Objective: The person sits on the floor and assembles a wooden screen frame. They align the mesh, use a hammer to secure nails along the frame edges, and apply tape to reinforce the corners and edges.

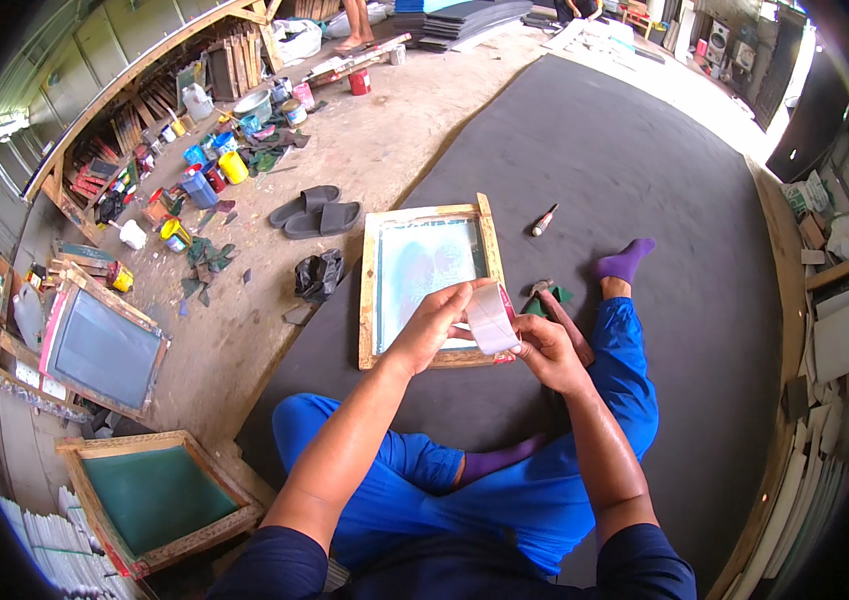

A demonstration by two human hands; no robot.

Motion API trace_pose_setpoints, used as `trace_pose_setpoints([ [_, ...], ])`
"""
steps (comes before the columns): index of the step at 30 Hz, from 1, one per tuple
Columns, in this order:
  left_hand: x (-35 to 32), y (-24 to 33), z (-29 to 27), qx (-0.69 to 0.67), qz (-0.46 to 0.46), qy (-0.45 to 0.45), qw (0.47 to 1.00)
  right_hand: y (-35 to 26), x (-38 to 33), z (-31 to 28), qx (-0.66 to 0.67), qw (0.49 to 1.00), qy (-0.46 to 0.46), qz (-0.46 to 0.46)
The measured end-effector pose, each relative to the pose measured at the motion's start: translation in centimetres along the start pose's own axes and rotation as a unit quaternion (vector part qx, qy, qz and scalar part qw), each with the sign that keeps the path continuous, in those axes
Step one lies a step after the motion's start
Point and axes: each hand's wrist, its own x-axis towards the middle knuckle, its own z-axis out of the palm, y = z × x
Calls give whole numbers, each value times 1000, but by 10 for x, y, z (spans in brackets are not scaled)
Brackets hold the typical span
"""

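Note:
Between my two hands, above the near edge of a wooden screen-printing frame [372, 290], is a wide roll of pale tape [490, 320]. My left hand [430, 328] grips its left side, thumb and fingers at the upper rim. At the lower right, my right hand [548, 352] pinches the roll's edge with thumb and fingers. The frame lies flat on the black mat, its pale mesh [425, 255] faintly patterned, its near right corner partly hidden by my hands. Beyond my right hand lie a green scrap [537, 306] and a long brownish piece [567, 325], partly covered.
A small pointed tool [545, 220] rests on the black mat [635, 160]. Black slides [317, 212] and a black plastic bag [319, 275] sit left of the frame. Two more screens, one grey [105, 345], one green [160, 490], lean at left, near several paint cans [233, 167].

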Motion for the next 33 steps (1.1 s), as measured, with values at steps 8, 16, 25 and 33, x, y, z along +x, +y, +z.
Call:
trace_pose_setpoints([
  [8,-23,7,0,24,104,125,986,-50,12,22,-29,994,89,-49],
  [16,-32,16,13,72,243,167,953,-101,25,55,-212,955,185,-92],
  [25,-32,10,9,109,295,201,928,-92,33,78,-149,951,251,-100],
  [33,-32,9,5,122,285,215,926,-87,30,81,-98,956,269,-67],
])
